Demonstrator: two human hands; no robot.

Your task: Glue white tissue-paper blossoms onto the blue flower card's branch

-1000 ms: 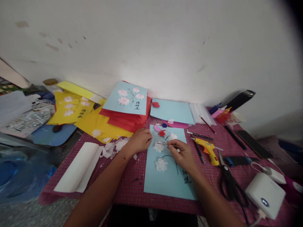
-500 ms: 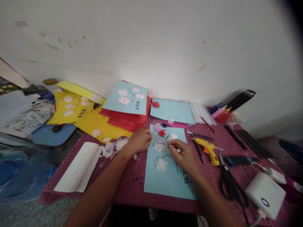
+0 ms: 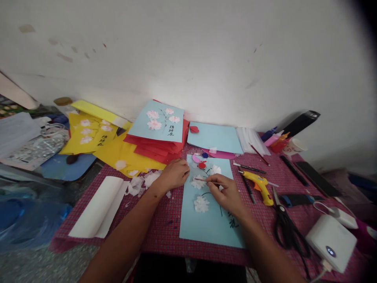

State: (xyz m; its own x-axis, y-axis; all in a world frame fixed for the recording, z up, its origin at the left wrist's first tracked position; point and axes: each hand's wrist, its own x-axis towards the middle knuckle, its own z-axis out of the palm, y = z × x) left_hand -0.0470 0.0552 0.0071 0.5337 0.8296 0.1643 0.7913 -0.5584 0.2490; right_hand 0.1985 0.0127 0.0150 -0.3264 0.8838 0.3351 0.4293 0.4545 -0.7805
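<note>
My right hand (image 3: 225, 193) pinches a thin paintbrush (image 3: 202, 180), its tip touching a white paper flower (image 3: 196, 184) on the light blue sheet (image 3: 191, 226). Below it is another white flower (image 3: 201, 204), and a third white flower (image 3: 216, 169) sits higher up to the right. Dark painted stems and black writing also mark the sheet, partly covered by my right hand. My left hand (image 3: 176, 175) rests at the sheet's left edge with fingers curled; what lies under them is hidden. Small red (image 3: 202, 165) and pink (image 3: 196, 158) paint dabs or dishes lie at the sheet's top.
A yellow glue gun (image 3: 259, 184), black scissors (image 3: 287, 228) and a white power bank (image 3: 331, 243) lie on the right. Finished blue flower card (image 3: 160, 122) tops a red paper stack at the back. Torn white paper (image 3: 137, 186) and a folded white sheet (image 3: 97, 208) lie left.
My right hand has shifted very slightly left with the paintbrush, whose tip stays at the same flower. My left hand has hardly moved.
</note>
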